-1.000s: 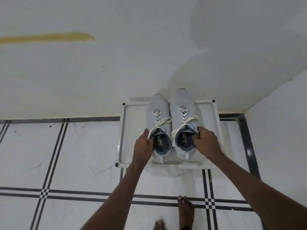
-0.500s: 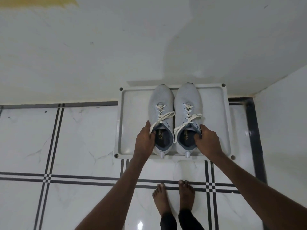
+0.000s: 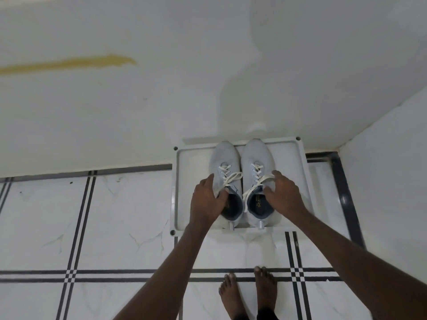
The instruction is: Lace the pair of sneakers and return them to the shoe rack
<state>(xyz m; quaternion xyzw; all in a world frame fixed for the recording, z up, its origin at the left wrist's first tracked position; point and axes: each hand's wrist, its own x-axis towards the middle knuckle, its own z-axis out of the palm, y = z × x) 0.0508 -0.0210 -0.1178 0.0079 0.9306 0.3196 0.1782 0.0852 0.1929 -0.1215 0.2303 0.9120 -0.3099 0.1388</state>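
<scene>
While bent over rack: left hand (image 3: pixel 208 199) spread, loosely cupping collar and outer side of left sneaker (image 3: pixel 225 181); right hand (image 3: pixel 283 196) spread likewise over right sneaker (image 3: pixel 256 179), fingers draped across collar and lace ends. Both sneakers laced, side by side, touching, toes to wall, resting on white shoe rack tray (image 3: pixel 300 162). Knit uppers probably soft, light; collar likely collapses under pinch, so best gripped at heel counter or midsole. Versus half second ago: fingers opened from tighter collar grip, hands slid forward toward laces.
</scene>
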